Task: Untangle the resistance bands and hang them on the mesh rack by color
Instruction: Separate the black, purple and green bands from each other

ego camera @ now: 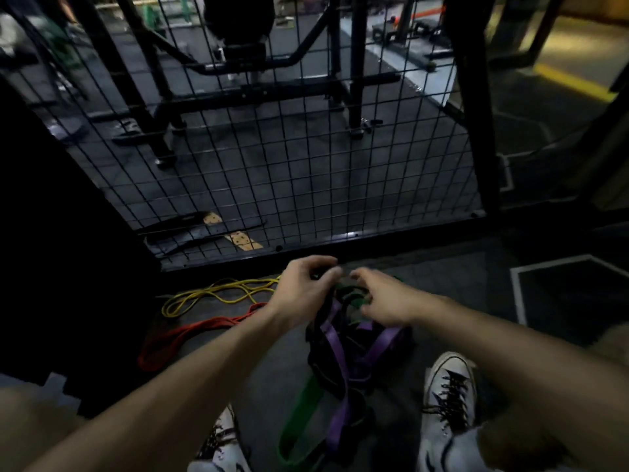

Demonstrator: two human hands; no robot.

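Note:
A tangle of purple band (335, 352), black band (321, 366) and green band (299, 413) hangs from my hands down to the floor between my feet. My left hand (306, 284) pinches the top of the black band. Just to its right, my right hand (384, 298) grips the tangle where a green loop shows. A thin yellow band (218, 292) and a red band (183, 335) lie loose on the floor to the left. The black mesh rack (272, 165) stands upright right in front of me, with nothing hanging on it.
My white sneakers (446, 403) frame the tangle at the bottom. Behind the mesh are gym machine frames (258, 90) and dark floor mats. A thick black post (473, 107) stands at the rack's right edge. A dark panel fills the left side.

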